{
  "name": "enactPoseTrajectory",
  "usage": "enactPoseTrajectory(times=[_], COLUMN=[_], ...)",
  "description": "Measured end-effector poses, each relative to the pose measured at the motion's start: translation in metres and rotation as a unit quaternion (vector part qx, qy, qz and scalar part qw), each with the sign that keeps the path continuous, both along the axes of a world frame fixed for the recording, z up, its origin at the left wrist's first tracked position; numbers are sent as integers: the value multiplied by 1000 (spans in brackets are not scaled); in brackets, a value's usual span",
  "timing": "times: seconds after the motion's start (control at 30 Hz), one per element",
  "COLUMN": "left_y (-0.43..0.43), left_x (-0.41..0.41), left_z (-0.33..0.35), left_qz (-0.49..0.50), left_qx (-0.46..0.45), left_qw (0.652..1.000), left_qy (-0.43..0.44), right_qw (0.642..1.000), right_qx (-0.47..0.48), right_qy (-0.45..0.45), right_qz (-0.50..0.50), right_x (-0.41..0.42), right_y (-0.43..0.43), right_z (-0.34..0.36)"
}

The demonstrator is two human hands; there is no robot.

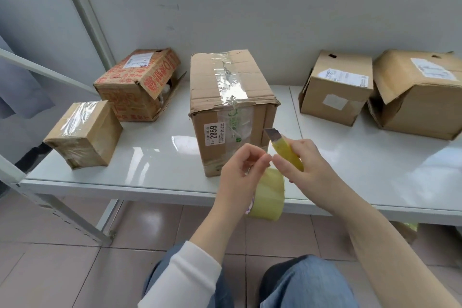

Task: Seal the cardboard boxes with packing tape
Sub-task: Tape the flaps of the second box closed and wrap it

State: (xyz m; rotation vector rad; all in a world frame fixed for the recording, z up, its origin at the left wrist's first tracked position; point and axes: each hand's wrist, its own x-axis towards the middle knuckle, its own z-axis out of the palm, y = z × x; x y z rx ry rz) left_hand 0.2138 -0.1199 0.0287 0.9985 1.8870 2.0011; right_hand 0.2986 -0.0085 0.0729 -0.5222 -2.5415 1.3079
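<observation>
Over the shelf (140,157) edge, our L hand (243,170) holds the tape roll (270,195). R hand (307,165) grips a box cutter (287,150), blade out, near the taped tall box (230,107). Prob. cut step; next needs a slice clear of fingers.

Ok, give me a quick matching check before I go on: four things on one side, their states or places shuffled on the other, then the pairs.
1 red-printed box
2 2859 box
3 yellow knife
4 tape roll

a gripped in the right hand, blade out
b end flap hanging open
c clear tape along its top
d just under the left hand

Pairs: 1-b, 2-c, 3-a, 4-d
</observation>
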Motion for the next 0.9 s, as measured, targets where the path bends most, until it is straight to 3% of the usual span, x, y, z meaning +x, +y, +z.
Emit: enactPoseTrajectory(times=[0.13,0.37,0.43,0.5,0.57,0.7,0.8,0.9], left_y=[25,61,69,80,91,118,143,165], left_x=[8,19,21,21,19,13,6,0], left_z=[3,-4,-11,-17,-22,-26,-33,-49], left_qz=[-25,-38,-32,-40,-55,-83,-79,-39], left_qx=[-23,-96,-118,-138,-143,-122,-172,-240], left_qw=[999,995,991,985,985,985,982,958], left_qy=[-16,-17,-58,-94,-75,-93,-17,153], right_qw=[997,979,973,969,964,953,956,957], right_qx=[38,-37,-59,-96,-118,-90,-58,-26], right_qy=[35,107,116,110,98,43,-18,-92], right_qz=[-53,-168,-189,-198,-217,-285,-286,-273], right_x=[11,22,21,19,17,9,2,-3], right_y=[19,55,67,79,93,128,150,166], right_z=[-3,-7,-9,-10,-15,-35,-54,-74])
